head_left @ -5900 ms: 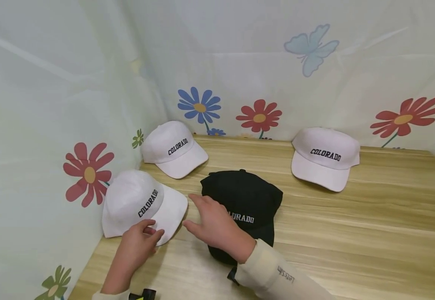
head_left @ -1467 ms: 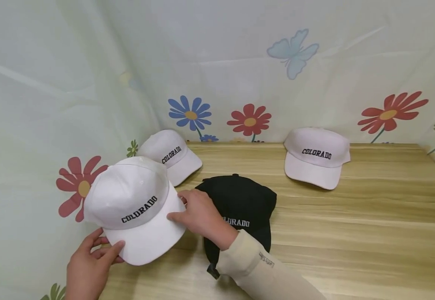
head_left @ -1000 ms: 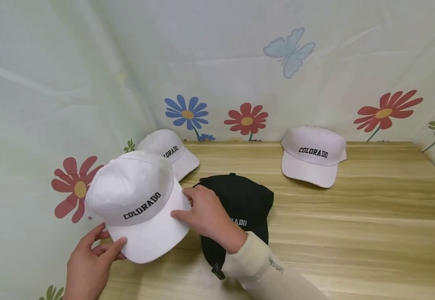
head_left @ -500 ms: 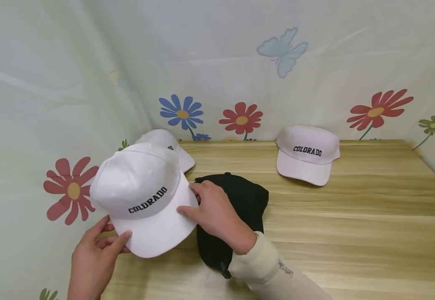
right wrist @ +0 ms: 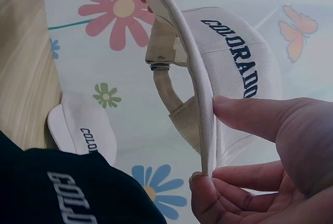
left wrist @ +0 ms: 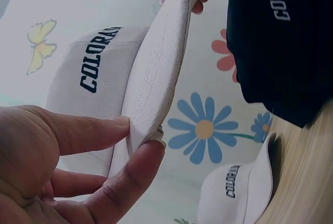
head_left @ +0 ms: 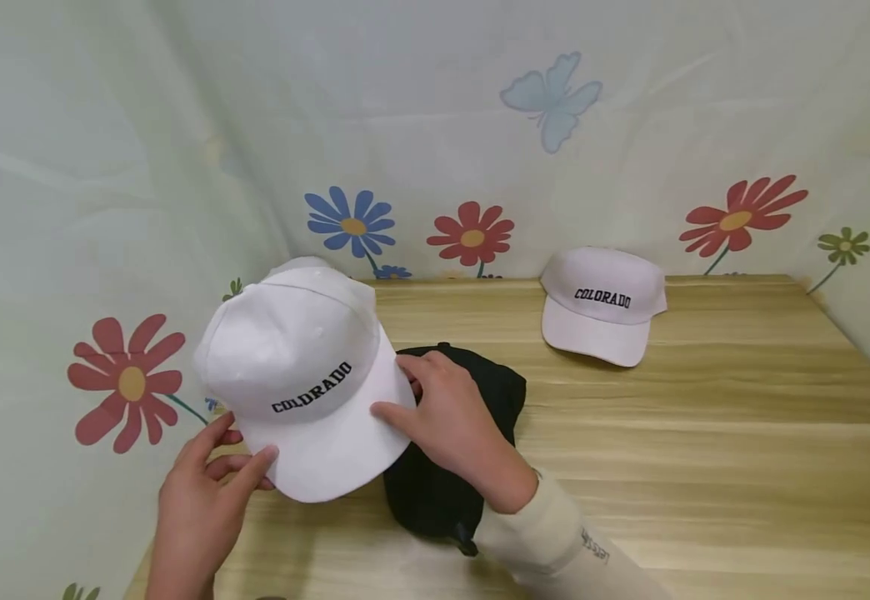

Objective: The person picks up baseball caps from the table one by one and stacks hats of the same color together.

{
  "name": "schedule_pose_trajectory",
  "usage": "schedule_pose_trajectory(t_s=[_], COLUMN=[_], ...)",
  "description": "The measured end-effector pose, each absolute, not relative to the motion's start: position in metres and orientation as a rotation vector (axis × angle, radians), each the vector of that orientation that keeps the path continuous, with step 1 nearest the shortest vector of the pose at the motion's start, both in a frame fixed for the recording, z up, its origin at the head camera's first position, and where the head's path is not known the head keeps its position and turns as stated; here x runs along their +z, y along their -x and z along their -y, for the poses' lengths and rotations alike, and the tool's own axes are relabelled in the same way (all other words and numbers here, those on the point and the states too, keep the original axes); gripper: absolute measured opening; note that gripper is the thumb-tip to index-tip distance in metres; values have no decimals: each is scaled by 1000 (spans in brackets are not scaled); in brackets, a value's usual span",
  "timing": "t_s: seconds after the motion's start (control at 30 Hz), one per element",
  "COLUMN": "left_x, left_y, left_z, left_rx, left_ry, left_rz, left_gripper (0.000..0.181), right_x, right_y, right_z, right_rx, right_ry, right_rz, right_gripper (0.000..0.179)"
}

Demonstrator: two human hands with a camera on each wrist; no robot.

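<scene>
A white baseball cap (head_left: 277,342) lettered COLORADO in black is up off the table, crown tilted back and brim toward me. My left hand (head_left: 202,492) pinches the brim's left edge between thumb and fingers. On the brim's right edge, my right hand (head_left: 457,417) has the same pinch, thumb on top. The right wrist view shows the cap's rear opening and its strap buckle (right wrist: 159,67). Under my right hand and forearm lies a black cap (head_left: 495,383), its lettering covered in the head view. A second white cap (left wrist: 221,198) sits mostly hidden behind the raised one.
Another white COLORADO cap (head_left: 600,292) rests at the back of the wood-grain table (head_left: 705,467), right of centre. White cloth walls (head_left: 420,108) printed with flowers and a butterfly rise along the left side and back.
About six seconds ago the cap lay on the table with neither hand gripping it. Now it is raised by the brim, and in the last second it has moved rightward, covering more of the cap behind.
</scene>
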State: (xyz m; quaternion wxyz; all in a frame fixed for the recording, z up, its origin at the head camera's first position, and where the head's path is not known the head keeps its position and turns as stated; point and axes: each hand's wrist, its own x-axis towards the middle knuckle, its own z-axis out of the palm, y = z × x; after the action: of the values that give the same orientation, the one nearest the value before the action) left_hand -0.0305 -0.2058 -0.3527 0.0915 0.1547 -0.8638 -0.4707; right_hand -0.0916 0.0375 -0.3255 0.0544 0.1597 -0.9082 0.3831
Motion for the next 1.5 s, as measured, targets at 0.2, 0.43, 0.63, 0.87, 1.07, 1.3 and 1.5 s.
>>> schedule_pose_trajectory(t_s=[0.2, 0.43, 0.63, 0.87, 1.07, 1.3, 1.5], left_x=[-348, -344, -340, -336, -333, -331, -331], left_y=[36, 41, 44, 47, 51, 52, 52], left_z=[193, 182, 175, 169, 162, 152, 144], left_rx=[-1494, -1499, -1479, -1483, -1473, -1517, -1529], left_ry=[-367, -322, -299, -248, -216, -186, -164], left_rz=[2548, 2549, 2573, 2598, 2629, 2632, 2636], left_gripper=[68, 66, 66, 68, 70, 68, 67], right_x=[-322, -317, -314, -315, -315, -315, -317], right_y=[88, 85, 82, 80, 77, 72, 68], right_z=[-52, -64, -72, -80, -88, -98, -108], right_rx=[1126, 1118, 1124, 1113, 1125, 1128, 1137], right_ry=[-432, -387, -364, -335, -275, -231, -201], right_rz=[2715, 2699, 2698, 2669, 2682, 2685, 2697], right_gripper=[52, 51, 50, 53, 58, 58, 59])
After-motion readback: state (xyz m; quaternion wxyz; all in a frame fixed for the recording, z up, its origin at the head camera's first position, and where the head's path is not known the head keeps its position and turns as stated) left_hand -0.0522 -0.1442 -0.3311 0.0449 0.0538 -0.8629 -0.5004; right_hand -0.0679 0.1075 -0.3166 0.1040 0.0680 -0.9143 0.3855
